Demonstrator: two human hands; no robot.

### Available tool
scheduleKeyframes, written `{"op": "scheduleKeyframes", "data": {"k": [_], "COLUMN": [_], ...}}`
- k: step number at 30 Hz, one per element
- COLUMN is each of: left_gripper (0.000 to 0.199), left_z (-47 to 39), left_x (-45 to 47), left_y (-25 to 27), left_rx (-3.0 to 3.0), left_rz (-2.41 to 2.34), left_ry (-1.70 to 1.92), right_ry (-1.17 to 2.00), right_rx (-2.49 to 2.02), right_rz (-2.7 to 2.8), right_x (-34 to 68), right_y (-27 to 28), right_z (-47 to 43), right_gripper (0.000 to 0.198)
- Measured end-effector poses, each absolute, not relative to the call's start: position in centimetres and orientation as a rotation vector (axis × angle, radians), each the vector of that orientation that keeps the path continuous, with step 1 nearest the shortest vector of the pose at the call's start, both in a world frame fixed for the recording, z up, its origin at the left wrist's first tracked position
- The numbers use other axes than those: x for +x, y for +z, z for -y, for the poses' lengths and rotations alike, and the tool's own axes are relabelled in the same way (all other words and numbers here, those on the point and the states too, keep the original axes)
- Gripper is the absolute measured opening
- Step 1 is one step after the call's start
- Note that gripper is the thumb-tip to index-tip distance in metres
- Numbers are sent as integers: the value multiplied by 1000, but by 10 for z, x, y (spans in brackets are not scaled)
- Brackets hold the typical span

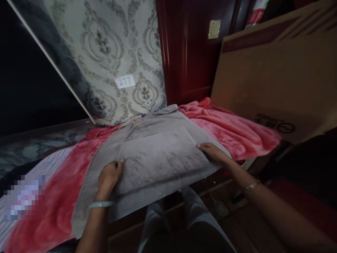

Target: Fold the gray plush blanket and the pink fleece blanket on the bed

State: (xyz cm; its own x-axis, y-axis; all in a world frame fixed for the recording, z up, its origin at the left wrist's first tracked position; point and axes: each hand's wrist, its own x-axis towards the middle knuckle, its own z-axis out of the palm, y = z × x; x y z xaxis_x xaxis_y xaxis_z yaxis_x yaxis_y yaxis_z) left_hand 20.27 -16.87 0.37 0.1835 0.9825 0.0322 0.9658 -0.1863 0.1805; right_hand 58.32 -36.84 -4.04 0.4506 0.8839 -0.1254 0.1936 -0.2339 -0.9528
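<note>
A folded grey cloth (163, 161), soft and plush-looking, lies in front of me over a larger grey cloth (100, 158). My left hand (110, 175), with a pale bangle at its wrist, is closed at the left edge of the folded cloth. At the opposite edge, my right hand (210, 151) pinches the upper right side between thumb and fingers. Some of the fingertips on both hands are hidden. Beneath the grey layers spreads a pink-red plush blanket (226, 130), showing on both sides.
A large cardboard box (273, 73) stands at the right, beside a dark red wooden panel (184, 52). The patterned wall (105, 38) at the back bears a paper label (125, 81) reading 277. A dark screen-like panel (34, 80) leans in from the left. Striped fabric (50, 165) lies at left.
</note>
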Motion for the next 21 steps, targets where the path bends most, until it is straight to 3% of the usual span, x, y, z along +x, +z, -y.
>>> {"op": "scheduleKeyframes", "data": {"k": [7,10,14,21], "left_gripper": [42,39,41,48], "left_z": [157,150,130,90], "left_x": [208,199,200,240], "left_y": [-19,-24,-12,11], "left_rx": [2277,2276,2256,2233], "left_rz": [-1958,-1876,-1807,-1983], "left_ry": [320,377,318,217], "right_ry": [598,639,730,540], "right_rx": [-1764,-1742,-1828,-2085], "right_rz": [953,919,924,873], "right_x": [585,588,593,600], "right_y": [-60,-63,-47,-25], "right_z": [346,346,340,278], "right_gripper": [47,45,42,30]}}
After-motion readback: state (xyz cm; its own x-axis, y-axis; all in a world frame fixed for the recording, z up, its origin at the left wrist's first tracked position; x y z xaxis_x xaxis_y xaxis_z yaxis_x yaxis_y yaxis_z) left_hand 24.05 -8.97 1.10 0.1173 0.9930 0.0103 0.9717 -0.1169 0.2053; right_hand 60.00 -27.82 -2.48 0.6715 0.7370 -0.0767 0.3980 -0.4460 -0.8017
